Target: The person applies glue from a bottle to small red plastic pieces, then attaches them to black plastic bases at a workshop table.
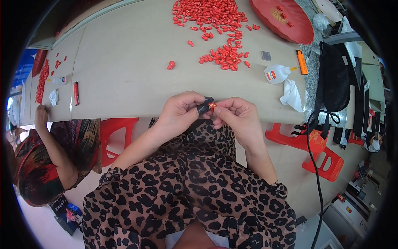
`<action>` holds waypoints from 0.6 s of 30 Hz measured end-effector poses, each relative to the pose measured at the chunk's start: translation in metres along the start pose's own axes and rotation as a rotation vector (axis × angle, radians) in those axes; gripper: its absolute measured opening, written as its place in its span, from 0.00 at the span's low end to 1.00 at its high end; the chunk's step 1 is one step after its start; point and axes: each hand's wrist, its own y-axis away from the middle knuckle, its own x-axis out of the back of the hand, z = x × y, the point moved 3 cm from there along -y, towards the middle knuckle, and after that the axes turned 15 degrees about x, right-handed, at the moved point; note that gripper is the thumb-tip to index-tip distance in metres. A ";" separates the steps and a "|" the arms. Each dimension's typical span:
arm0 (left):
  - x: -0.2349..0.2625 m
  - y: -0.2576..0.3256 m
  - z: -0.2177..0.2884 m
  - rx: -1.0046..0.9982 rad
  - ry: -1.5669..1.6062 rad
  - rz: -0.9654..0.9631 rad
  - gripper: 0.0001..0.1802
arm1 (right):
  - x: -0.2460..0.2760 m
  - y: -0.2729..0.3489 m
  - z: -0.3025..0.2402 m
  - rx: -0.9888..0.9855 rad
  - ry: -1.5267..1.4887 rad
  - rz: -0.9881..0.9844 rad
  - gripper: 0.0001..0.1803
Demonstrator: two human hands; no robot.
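Observation:
Just past the table's near edge, my two hands meet over a small red piece with gold marks. My left hand, with black covering on its thumb and index fingertips, pinches the piece from the left. The thumb and fingers of my right hand close on its other side. Farther off on the table, one red gourd-shaped bead lies by itself. To its right is a cluster of similar beads, and a large heap of them spreads behind.
Right of the heap lies a red scalloped tray holding a few beads. Nearer are a small metal plate, an orange cutter, a white glue bottle and crumpled tissue. Another person sits at left. A black cord hangs right.

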 end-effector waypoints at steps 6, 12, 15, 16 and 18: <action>-0.001 -0.001 0.005 0.005 0.009 0.004 0.07 | 0.002 -0.005 0.001 -0.066 -0.042 0.017 0.05; 0.002 -0.004 0.006 0.044 0.005 0.006 0.06 | 0.001 -0.008 0.002 -0.082 -0.047 0.004 0.05; 0.002 -0.005 0.007 0.054 0.009 0.001 0.06 | 0.000 -0.009 0.000 -0.091 -0.025 0.004 0.05; 0.002 -0.005 0.007 0.058 0.010 0.001 0.06 | -0.001 -0.010 0.000 -0.098 -0.017 0.004 0.05; 0.003 -0.005 0.006 0.062 -0.002 0.019 0.05 | -0.002 -0.010 0.001 -0.096 -0.011 0.003 0.05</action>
